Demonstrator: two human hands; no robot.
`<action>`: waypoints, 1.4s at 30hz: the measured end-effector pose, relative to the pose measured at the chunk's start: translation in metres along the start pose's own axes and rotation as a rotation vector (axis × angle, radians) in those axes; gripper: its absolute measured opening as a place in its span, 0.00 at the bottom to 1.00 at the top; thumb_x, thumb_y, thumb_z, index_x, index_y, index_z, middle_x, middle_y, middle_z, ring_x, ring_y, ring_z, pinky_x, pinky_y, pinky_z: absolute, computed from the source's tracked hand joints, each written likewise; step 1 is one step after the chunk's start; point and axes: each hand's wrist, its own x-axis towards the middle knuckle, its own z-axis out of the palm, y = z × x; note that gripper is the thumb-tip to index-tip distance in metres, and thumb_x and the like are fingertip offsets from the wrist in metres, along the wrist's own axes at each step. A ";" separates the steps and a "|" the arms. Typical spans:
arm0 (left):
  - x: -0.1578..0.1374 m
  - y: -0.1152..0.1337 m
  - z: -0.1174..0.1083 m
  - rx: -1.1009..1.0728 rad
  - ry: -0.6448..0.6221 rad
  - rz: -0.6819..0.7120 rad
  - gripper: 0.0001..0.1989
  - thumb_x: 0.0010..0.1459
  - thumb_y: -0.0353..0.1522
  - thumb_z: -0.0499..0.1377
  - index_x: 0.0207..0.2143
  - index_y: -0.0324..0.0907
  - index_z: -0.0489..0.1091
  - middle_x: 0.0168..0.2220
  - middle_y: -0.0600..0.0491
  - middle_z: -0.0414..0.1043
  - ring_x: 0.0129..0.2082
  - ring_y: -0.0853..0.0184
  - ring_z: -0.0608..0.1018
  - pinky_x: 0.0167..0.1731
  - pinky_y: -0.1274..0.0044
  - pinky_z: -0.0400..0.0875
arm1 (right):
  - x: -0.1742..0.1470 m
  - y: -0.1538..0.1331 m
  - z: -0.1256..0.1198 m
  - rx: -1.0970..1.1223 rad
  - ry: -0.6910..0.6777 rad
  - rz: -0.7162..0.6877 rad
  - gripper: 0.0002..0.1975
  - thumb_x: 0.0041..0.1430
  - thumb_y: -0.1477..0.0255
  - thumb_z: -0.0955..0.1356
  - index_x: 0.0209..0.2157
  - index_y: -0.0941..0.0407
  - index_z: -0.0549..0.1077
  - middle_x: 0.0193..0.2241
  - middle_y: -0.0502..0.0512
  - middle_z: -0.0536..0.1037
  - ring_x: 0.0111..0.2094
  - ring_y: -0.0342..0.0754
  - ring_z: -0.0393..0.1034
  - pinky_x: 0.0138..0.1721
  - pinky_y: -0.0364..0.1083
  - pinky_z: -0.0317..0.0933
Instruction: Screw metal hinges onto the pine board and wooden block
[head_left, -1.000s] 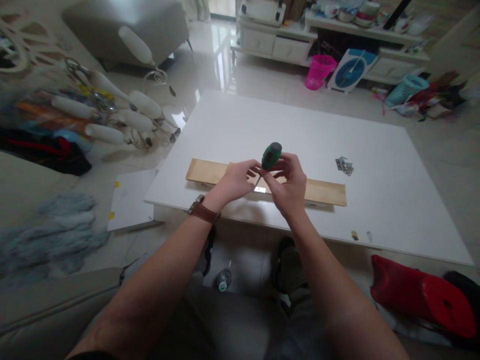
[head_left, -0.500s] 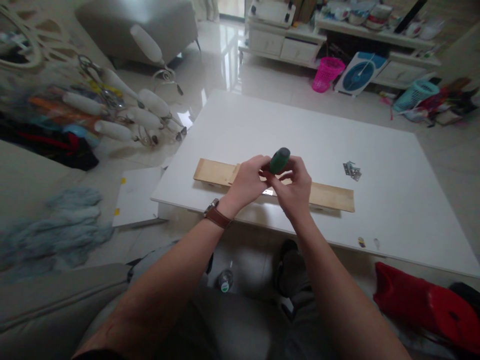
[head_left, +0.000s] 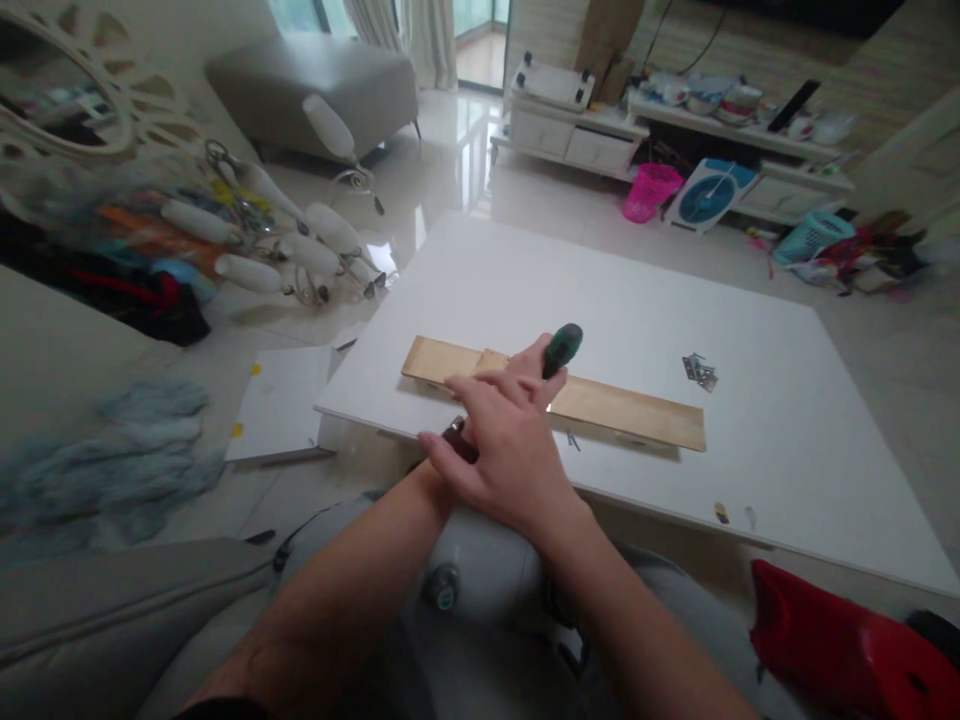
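Head view, centre of the frame: the left hand (head_left: 529, 358) has its fingers wrapped around a green-handled screwdriver (head_left: 564, 347), handle leaning up past them and tip hidden, a one-handed hold that seems to leave the right hand (head_left: 511, 445) unburdened, its fingers loosely spread across the left wrist with nothing visible in them. Just beneath and beyond those fingers, the wooden board (head_left: 634, 410) lies lengthwise near the tabletop's (head_left: 772, 430) closer edge, presumably for easy reach, while metal fittings (head_left: 700, 372) sit apart at centre right, probably to keep them clear.
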 end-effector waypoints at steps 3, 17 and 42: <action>0.000 0.006 0.007 -0.032 0.082 -0.033 0.04 0.67 0.31 0.58 0.39 0.45 0.64 0.36 0.53 0.70 0.36 0.64 0.73 0.44 0.68 0.73 | 0.005 -0.019 0.010 -0.116 -0.244 0.114 0.21 0.71 0.57 0.68 0.54 0.59 0.73 0.44 0.67 0.85 0.55 0.66 0.73 0.59 0.66 0.61; -0.002 0.013 0.004 0.141 0.049 -0.036 0.06 0.67 0.30 0.59 0.45 0.44 0.65 0.50 0.45 0.69 0.50 0.59 0.75 0.52 0.65 0.76 | -0.010 -0.011 0.015 -0.043 -0.135 0.105 0.25 0.67 0.62 0.73 0.60 0.58 0.71 0.49 0.64 0.85 0.51 0.62 0.78 0.57 0.61 0.63; -0.021 0.026 -0.014 0.239 0.071 0.069 0.11 0.68 0.28 0.57 0.52 0.43 0.65 0.51 0.43 0.75 0.50 0.55 0.78 0.50 0.63 0.75 | -0.019 0.092 0.000 0.064 0.762 0.106 0.31 0.58 0.60 0.75 0.62 0.46 0.68 0.59 0.64 0.73 0.59 0.67 0.73 0.46 0.63 0.75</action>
